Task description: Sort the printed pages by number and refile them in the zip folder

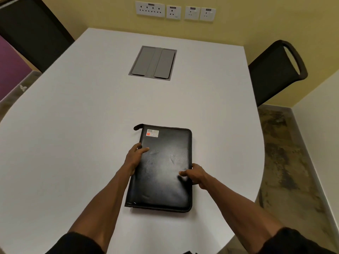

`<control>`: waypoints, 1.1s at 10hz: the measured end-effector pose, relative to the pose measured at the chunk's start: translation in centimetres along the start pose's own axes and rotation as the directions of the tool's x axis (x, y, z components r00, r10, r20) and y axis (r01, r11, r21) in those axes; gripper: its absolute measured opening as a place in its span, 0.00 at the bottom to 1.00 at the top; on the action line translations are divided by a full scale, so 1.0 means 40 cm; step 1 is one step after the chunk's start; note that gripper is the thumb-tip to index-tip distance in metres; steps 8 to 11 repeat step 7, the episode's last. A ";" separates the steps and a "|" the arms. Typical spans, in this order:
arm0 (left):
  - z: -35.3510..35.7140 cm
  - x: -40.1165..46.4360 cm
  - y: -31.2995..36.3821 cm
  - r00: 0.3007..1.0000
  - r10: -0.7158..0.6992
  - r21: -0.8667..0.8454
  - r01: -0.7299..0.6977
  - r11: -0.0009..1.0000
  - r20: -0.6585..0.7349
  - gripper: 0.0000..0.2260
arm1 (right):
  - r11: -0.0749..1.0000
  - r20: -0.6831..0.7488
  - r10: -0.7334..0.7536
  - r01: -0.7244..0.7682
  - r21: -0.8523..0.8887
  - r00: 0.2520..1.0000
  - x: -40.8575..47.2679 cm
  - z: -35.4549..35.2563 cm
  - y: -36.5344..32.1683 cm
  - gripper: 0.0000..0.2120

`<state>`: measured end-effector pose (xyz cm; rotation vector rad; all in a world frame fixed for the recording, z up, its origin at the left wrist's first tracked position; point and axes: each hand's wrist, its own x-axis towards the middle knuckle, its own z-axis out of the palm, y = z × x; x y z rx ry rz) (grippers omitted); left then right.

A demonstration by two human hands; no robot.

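A black zip folder (163,167) lies closed and flat on the white table (73,125), a small white label near its far left corner. My left hand (134,158) grips its left edge, thumb on the cover and fingers curled round the side. On the opposite side, my right hand (195,175) holds the right edge with the thumb lying on the cover. No printed pages are visible; anything inside the folder is hidden.
A grey cable hatch (153,63) is set flush into the table beyond the folder. One black chair (275,70) stands at the right, another dark chair (31,28) at the far left. Wall sockets (174,11) line the yellow wall. The table's rounded edge curves near right.
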<state>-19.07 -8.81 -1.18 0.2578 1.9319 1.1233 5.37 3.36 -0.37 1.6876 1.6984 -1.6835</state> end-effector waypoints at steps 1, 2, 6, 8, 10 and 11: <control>-0.002 0.019 -0.011 1.000 -0.008 0.008 0.008 1.000 0.027 0.29 | 1.000 -0.006 0.011 -0.011 0.005 1.000 0.010 0.015 0.006 0.23; -0.006 0.039 -0.037 0.999 -0.025 0.025 0.024 0.999 0.043 0.30 | 0.999 -0.027 -0.004 0.002 -0.044 1.000 0.016 0.031 0.011 0.29; 0.028 0.005 -0.026 0.980 0.182 0.318 -0.197 0.927 0.077 0.37 | 0.795 -0.044 -0.280 0.206 -0.570 0.959 -0.037 0.034 -0.030 0.36; 0.034 -0.008 0.012 0.947 0.309 0.362 -0.318 0.876 0.084 0.36 | 0.733 -0.077 -0.349 0.221 -0.643 0.934 -0.047 -0.005 -0.056 0.42; 0.034 -0.008 0.012 0.947 0.309 0.362 -0.318 0.876 0.084 0.36 | 0.733 -0.077 -0.349 0.221 -0.643 0.934 -0.047 -0.005 -0.056 0.42; 0.034 -0.008 0.012 0.947 0.309 0.362 -0.318 0.876 0.084 0.36 | 0.733 -0.077 -0.349 0.221 -0.643 0.934 -0.047 -0.005 -0.056 0.42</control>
